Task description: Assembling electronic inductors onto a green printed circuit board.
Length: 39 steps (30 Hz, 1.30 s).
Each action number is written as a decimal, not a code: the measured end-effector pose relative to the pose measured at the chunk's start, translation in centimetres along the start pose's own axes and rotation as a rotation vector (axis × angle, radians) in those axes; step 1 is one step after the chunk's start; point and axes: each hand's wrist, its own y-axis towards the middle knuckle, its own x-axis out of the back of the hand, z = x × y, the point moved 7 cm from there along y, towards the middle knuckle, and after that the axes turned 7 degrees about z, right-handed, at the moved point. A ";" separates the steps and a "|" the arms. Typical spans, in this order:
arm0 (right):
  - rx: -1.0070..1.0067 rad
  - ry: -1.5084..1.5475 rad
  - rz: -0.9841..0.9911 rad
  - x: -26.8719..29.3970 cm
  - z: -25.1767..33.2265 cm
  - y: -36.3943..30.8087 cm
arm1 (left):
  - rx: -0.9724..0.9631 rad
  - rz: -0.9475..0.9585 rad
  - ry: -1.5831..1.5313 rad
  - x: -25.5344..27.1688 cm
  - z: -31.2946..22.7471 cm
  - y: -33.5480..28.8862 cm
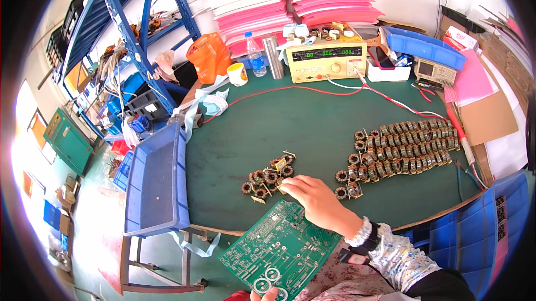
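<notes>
A green circuit board [279,248] with white printed marks and several white rings slants over my lap, its upper edge close to the table's front edge. My left hand [267,294] grips its lower edge; only the fingers show at the bottom of the picture. On the table, beyond the board, lies a loose heap of copper-wound toroidal coils [258,178], some with small yellowish base plates. My right hand [315,200] reaches over the board to the heap's right side. Its fingers are pressed together at a coil, and what lies between the fingertips is hidden.
Rows of similar coils [407,147] stand on the right of the green table [268,116]. A blue tray [156,184] sits at the left edge. Behind are a power supply [326,63], bottle [255,55], steel flask [273,58] and cup [237,75]. Pliers [459,181] lie far right.
</notes>
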 end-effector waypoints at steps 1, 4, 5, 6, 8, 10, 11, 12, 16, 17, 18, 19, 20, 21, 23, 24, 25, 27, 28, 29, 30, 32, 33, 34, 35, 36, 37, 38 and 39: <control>0.002 0.003 -0.004 -1.1 -0.8 0.6 | -0.009 -0.025 -0.008 0.2 -0.1 -0.2; 0.017 -0.013 -0.051 -2.0 -1.4 1.4 | -0.039 -0.058 0.031 1.6 0.3 -0.9; -0.061 -0.127 -0.004 -1.7 -1.5 1.7 | -0.036 -0.090 0.005 2.5 0.9 -1.2; -0.139 -0.242 0.045 -1.7 -1.8 1.7 | -0.031 -0.121 -0.021 3.3 1.5 -1.4; -0.068 -0.226 0.000 -1.5 -1.3 1.2 | -0.032 -0.138 -0.007 4.3 2.1 -1.4; -0.081 -0.126 0.039 -1.2 -1.0 0.2 | -0.029 -0.151 0.005 4.4 2.1 -1.5; -0.113 -0.102 0.094 -1.6 -1.4 -0.3 | -0.009 -0.152 -0.018 4.1 1.8 -1.2; -0.112 -0.103 0.103 -1.8 -1.1 -0.5 | 0.012 -0.154 -0.040 3.8 1.7 -1.0; -0.188 0.073 0.177 -2.5 -1.4 -1.9 | -0.009 -0.091 0.029 3.3 1.5 -0.6; -0.120 0.055 0.185 -2.2 -0.8 -2.2 | -0.004 -0.096 0.026 3.3 1.5 -0.8; -0.051 0.038 0.192 -1.9 -0.3 -2.7 | -0.016 -0.089 0.039 3.1 1.2 -0.8; -0.019 0.035 0.190 -1.8 -0.3 -3.4 | -0.025 -0.086 0.050 2.7 1.0 -0.7; -0.021 0.041 0.201 -1.4 -0.6 -3.9 | -0.016 -0.094 0.047 2.5 0.8 -0.6; -0.067 0.037 0.241 -1.0 -1.0 -4.3 | 0.007 -0.115 0.016 2.4 0.8 -0.4; -0.145 0.048 0.189 0.4 -1.2 -5.5 | 0.041 -0.152 -0.026 1.7 0.5 -0.4; -0.148 0.050 0.199 0.8 -0.7 -6.1 | 0.030 -0.126 -0.006 1.9 0.7 -0.4; -0.175 0.103 0.125 1.7 -0.3 -6.6 | 0.033 -0.141 -0.014 1.8 0.6 -0.5; -0.224 0.250 0.055 2.5 0.1 -8.0 | 0.034 -0.161 -0.031 1.8 0.5 -0.4; -0.263 0.371 0.097 2.3 -0.1 -9.1 | 0.038 -0.133 -0.020 1.7 0.5 -0.2; -0.233 0.371 0.104 2.2 0.1 -9.8 | 0.042 -0.104 -0.009 1.5 0.5 -0.1; -0.202 0.370 0.111 2.0 0.2 -10.3 | 0.044 -0.100 -0.015 1.3 0.5 0.0; -0.208 0.334 0.114 2.0 0.2 -10.3 | 0.027 -0.099 -0.025 0.8 0.2 0.2; -0.254 0.381 0.119 2.1 0.1 -10.2 | 0.025 -0.086 -0.012 1.6 1.0 0.0; -0.302 0.427 0.120 2.1 0.0 -10.1 | 0.024 -0.084 -0.014 1.5 0.9 0.0; -0.301 0.425 0.119 2.0 -0.2 -10.2 | 0.035 -0.090 -0.028 1.4 0.8 0.0; -0.248 0.374 0.104 2.0 -0.2 -10.3 | 0.046 -0.095 -0.041 1.4 0.8 0.0; -0.190 0.325 0.090 2.1 0.0 -10.2 | 0.028 -0.038 -0.016 1.3 0.8 -0.1; -0.185 0.325 0.091 2.3 0.0 -10.0 | 0.024 -0.041 -0.018 1.4 0.9 -0.1; -0.155 0.298 0.123 2.5 0.3 -9.5 | 0.022 -0.018 -0.031 1.3 0.9 -0.1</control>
